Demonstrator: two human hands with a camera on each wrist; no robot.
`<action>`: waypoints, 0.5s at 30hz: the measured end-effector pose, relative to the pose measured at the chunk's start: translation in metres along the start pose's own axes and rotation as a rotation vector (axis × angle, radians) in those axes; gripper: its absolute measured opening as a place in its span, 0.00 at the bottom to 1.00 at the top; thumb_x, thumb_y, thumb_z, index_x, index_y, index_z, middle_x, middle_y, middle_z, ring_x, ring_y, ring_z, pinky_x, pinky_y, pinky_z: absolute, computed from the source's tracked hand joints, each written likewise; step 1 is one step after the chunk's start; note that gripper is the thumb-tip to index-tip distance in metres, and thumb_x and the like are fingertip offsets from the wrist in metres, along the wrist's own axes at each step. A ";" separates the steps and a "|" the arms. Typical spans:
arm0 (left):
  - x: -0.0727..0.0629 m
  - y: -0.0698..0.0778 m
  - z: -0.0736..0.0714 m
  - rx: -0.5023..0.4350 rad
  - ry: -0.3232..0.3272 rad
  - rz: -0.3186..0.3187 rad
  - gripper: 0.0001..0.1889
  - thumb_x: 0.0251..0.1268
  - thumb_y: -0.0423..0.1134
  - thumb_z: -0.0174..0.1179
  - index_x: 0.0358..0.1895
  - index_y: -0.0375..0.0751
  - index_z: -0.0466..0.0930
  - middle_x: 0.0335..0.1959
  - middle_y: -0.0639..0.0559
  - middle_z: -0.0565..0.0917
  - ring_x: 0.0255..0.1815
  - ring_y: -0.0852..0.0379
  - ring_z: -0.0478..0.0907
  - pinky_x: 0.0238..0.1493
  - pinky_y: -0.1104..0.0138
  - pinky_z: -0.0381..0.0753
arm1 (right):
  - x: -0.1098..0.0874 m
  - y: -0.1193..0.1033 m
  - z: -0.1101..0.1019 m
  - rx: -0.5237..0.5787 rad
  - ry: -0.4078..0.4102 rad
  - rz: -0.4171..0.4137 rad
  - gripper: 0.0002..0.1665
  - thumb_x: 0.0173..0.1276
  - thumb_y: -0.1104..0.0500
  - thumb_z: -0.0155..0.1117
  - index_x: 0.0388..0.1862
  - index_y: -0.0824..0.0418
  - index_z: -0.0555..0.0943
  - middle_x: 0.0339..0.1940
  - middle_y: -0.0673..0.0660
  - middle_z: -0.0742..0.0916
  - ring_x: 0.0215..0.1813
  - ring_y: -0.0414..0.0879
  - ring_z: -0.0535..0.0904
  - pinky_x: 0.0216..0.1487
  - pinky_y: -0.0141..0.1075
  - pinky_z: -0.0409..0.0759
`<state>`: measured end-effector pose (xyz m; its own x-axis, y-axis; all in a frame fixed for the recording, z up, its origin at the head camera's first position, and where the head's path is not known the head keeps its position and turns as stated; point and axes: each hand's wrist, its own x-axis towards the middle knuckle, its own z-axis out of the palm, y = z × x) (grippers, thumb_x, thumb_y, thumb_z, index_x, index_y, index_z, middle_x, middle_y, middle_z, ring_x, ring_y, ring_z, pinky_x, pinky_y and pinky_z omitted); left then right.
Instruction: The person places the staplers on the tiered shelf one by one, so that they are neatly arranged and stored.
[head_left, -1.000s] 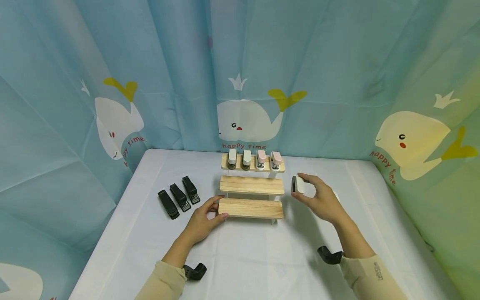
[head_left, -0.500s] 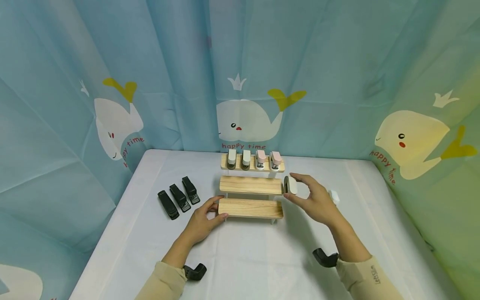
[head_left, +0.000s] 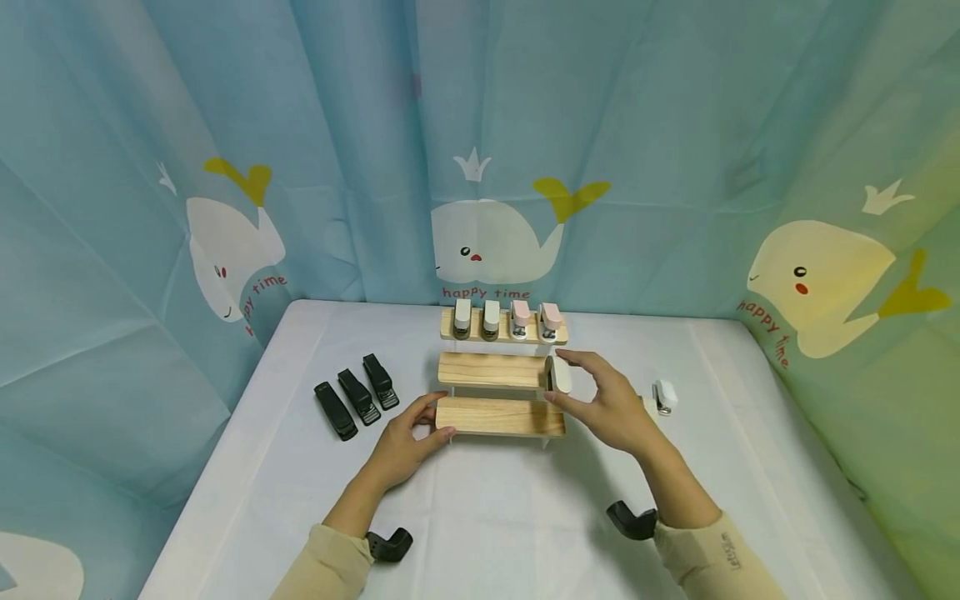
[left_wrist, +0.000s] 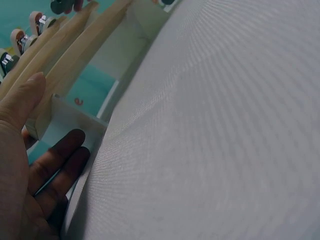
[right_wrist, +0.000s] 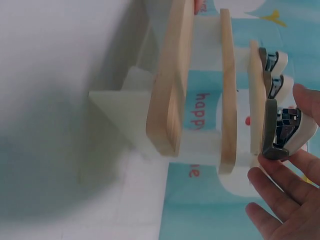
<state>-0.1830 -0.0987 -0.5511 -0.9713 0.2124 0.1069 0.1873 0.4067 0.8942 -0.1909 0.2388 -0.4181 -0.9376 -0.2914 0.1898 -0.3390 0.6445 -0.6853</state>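
A small white stapler point(head_left: 560, 374) with a dark grey base is pinched between the thumb and fingers of my right hand point(head_left: 611, 408). It is at the right end of the middle tier of a three-tier wooden display shelf point(head_left: 498, 416); whether it touches the plank I cannot tell. In the right wrist view the stapler point(right_wrist: 292, 131) shows its metal inner part. My left hand point(head_left: 405, 446) grips the left end of the lowest tier, thumb point(left_wrist: 35, 90) on the plank and fingers near the pale side support point(left_wrist: 75, 120). The top tier bears two white staplers point(head_left: 477, 320) and two pink staplers point(head_left: 535, 320).
Three black staplers point(head_left: 357, 397) lie in a slanted row on the white-covered table point(head_left: 480, 517), left of the shelf. Another white stapler point(head_left: 664, 397) stands right of my right hand, with a pale item partly hidden beside it. A blue whale-print curtain point(head_left: 360, 167) surrounds the table.
My right hand has carried the white stapler leftward, from beside the shelf to the middle tier's right end. The white stapler at the right has come into sight. My left hand stays put.
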 end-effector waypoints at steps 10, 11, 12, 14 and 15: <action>0.000 0.000 0.000 -0.008 0.000 0.001 0.34 0.65 0.58 0.70 0.74 0.69 0.70 0.51 0.65 0.87 0.59 0.57 0.84 0.68 0.45 0.73 | 0.004 -0.009 0.012 0.021 -0.010 -0.047 0.42 0.68 0.46 0.75 0.77 0.53 0.71 0.74 0.56 0.77 0.75 0.59 0.72 0.72 0.63 0.69; 0.000 0.000 0.000 -0.007 0.001 0.001 0.34 0.65 0.58 0.70 0.74 0.69 0.70 0.51 0.65 0.87 0.59 0.57 0.84 0.68 0.45 0.73 | 0.005 -0.010 0.014 0.025 -0.010 -0.050 0.42 0.68 0.46 0.75 0.77 0.53 0.71 0.74 0.55 0.78 0.75 0.59 0.73 0.72 0.63 0.70; 0.000 0.000 0.000 -0.006 0.002 0.002 0.34 0.65 0.58 0.70 0.74 0.69 0.70 0.51 0.65 0.87 0.59 0.57 0.84 0.68 0.46 0.73 | 0.005 -0.011 0.015 0.029 -0.010 -0.053 0.41 0.68 0.46 0.76 0.76 0.53 0.71 0.74 0.55 0.78 0.74 0.58 0.73 0.72 0.63 0.70; 0.000 0.000 0.000 -0.002 0.005 0.002 0.34 0.65 0.58 0.70 0.74 0.68 0.70 0.51 0.64 0.87 0.59 0.57 0.84 0.68 0.46 0.73 | 0.007 -0.013 0.018 0.037 -0.012 -0.057 0.41 0.67 0.47 0.76 0.76 0.52 0.72 0.74 0.55 0.78 0.74 0.59 0.73 0.72 0.63 0.70; -0.001 0.000 0.000 -0.001 0.006 0.001 0.35 0.65 0.58 0.70 0.74 0.67 0.70 0.51 0.63 0.87 0.59 0.56 0.84 0.68 0.45 0.73 | 0.007 -0.014 0.020 0.042 -0.014 -0.059 0.41 0.67 0.47 0.76 0.76 0.53 0.72 0.74 0.55 0.78 0.74 0.59 0.74 0.71 0.63 0.71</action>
<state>-0.1822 -0.0983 -0.5510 -0.9720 0.2077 0.1098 0.1877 0.4056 0.8946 -0.1913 0.2134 -0.4207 -0.9147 -0.3379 0.2215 -0.3901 0.5957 -0.7021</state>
